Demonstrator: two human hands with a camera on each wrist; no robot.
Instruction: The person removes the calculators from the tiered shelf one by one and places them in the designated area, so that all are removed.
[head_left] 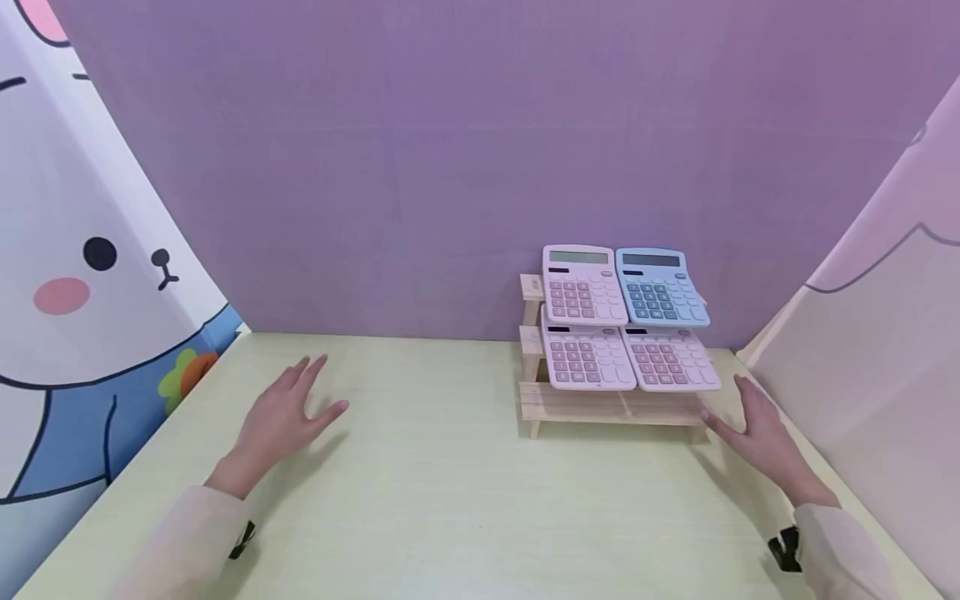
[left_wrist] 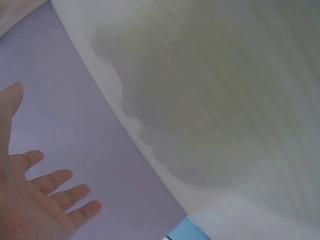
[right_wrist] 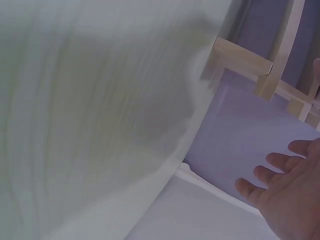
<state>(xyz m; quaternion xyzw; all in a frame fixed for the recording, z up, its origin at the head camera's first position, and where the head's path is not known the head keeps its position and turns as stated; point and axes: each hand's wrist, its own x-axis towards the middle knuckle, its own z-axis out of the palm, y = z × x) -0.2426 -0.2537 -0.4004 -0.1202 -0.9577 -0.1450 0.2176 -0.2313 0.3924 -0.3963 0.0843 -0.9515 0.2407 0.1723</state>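
On the right half of the pale table [head_left: 450,500], near its back edge, stood a stepped wooden rack [head_left: 607,405] bearing four calculators in two rows. In the upper row, a pink calculator [head_left: 585,287] was on the left, just beside a blue calculator [head_left: 663,289] on the right. Below them, two more pink ones sat side by side, the lower left calculator [head_left: 590,360] and the lower right calculator [head_left: 671,362], their top parts hidden behind the upper pair. The rack's lowest step showed in front of them.

The right hand [head_left: 765,433] was beside the rack's right end, fingers spread and thumb pointing toward the lowest step; whether the thumb touched the wood could not be told. The left hand [head_left: 277,421] was well apart from the rack, over the table's left side, its fingers spread and its thumb held away from them. Both wrists came out of light sleeves, and each hand cast a soft shadow on the tabletop. A purple backdrop [head_left: 450,167] rose behind the table, with a cartoon-printed panel [head_left: 127,183] at the left.
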